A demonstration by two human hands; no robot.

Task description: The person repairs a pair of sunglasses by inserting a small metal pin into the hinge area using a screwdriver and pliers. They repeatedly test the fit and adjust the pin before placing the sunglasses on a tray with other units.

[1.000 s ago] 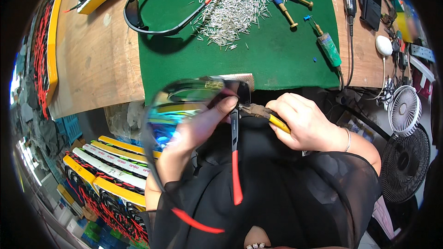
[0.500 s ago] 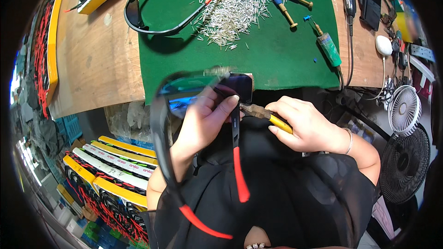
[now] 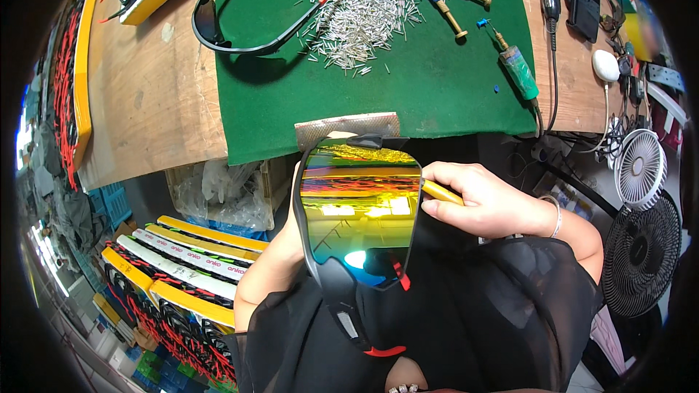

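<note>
A pair of sunglasses (image 3: 360, 204) with a mirrored yellow-green lens and black frame is up in front of my body, its lens facing me. My left hand (image 3: 290, 236) holds it from behind; the lens hides most of that hand, and only a bit of finger shows above the top edge. The near temple arm hangs down with a red tip (image 3: 384, 351). My right hand (image 3: 466, 200) is closed round the yellow-handled pliers (image 3: 441, 191) just right of the lens. The pliers' jaws are hidden behind the sunglasses.
A green mat (image 3: 291, 98) bears a pile of small metal pins (image 3: 368, 14), another pair of sunglasses (image 3: 269, 47), two blue-handled screwdrivers (image 3: 445, 11) and a green-handled tool (image 3: 518, 73). A textured strip (image 3: 349, 126) lies at its near edge. Boxes of frames (image 3: 182, 262) stand left, fans (image 3: 639, 171) right.
The sunglasses have turned so the mirrored lens now faces me and covers my left hand and the pliers' jaws. The red-tipped temple swung inward. My right hand barely moved.
</note>
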